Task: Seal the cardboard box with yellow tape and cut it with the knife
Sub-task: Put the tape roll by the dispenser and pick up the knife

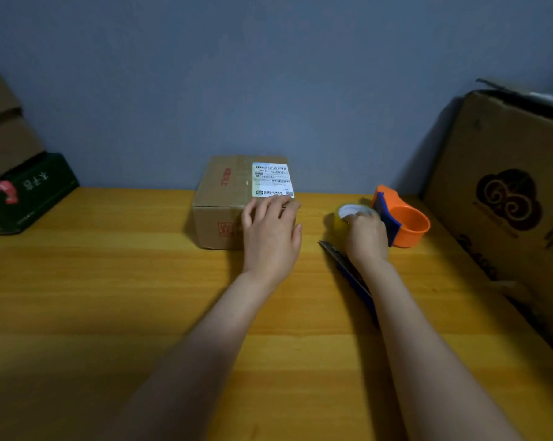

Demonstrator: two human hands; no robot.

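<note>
A small cardboard box [224, 192] with a white shipping label stands against the wall at the middle of the wooden table. My left hand [270, 237] lies flat over its front right corner, fingers spread on the top. To the right sits a roll of yellow tape [340, 219], and my right hand [365, 240] is closed over it from above. A blue-handled knife [348, 270] lies on the table beneath my right wrist, partly hidden by the forearm.
An orange and blue tape dispenser [402, 221] stands just right of the roll. A large cardboard box [507, 198] leans at the right edge. A dark green box [27, 195] under a brown carton [4, 128] sits at far left. The wooden table [125, 297] spreads in front.
</note>
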